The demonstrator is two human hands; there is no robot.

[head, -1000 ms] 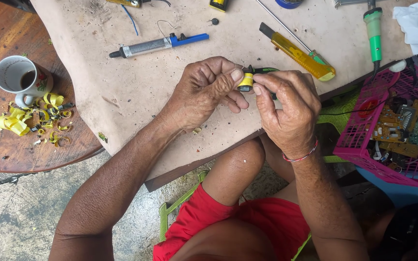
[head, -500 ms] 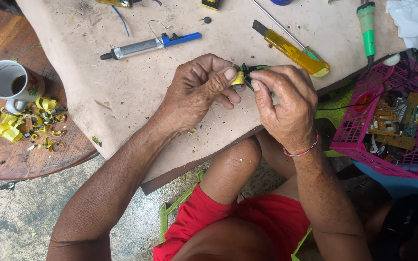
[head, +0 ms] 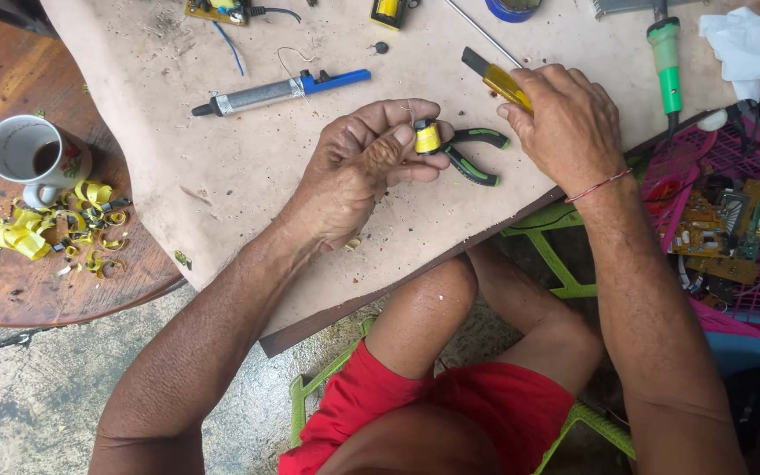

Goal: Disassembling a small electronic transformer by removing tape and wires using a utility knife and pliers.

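Nearest the camera are the person's bare knees and red shorts (head: 450, 422) over a green plastic stool (head: 327, 387). Past them, on the pale work board (head: 222, 185), the left hand (head: 358, 171) is curled closed, pinching a small yellow-taped coil (head: 427, 138) between thumb and fingertips just above the board. Touching the coil at its 3 o'clock lie green-handled pliers (head: 471, 151) flat on the board. At 2 o'clock from the coil the right hand (head: 565, 123) is closed over the near end of a yellow utility knife (head: 493, 77), whose dark tip sticks out toward 10 o'clock. At 10 o'clock from the left hand lies a desoldering pump (head: 279, 90) with a blue plunger. Out at 9 o'clock, on the round wooden table (head: 10, 281), stands a white mug (head: 32, 158) with a heap of yellow tape scraps (head: 54, 230) just below it. At 3 o'clock from the right hand a pink basket (head: 749, 299) holds circuit boards. Farther up, at 1 o'clock from that hand, lies a green-handled soldering iron (head: 664, 53), with a crumpled white cloth (head: 745, 44) beside it.
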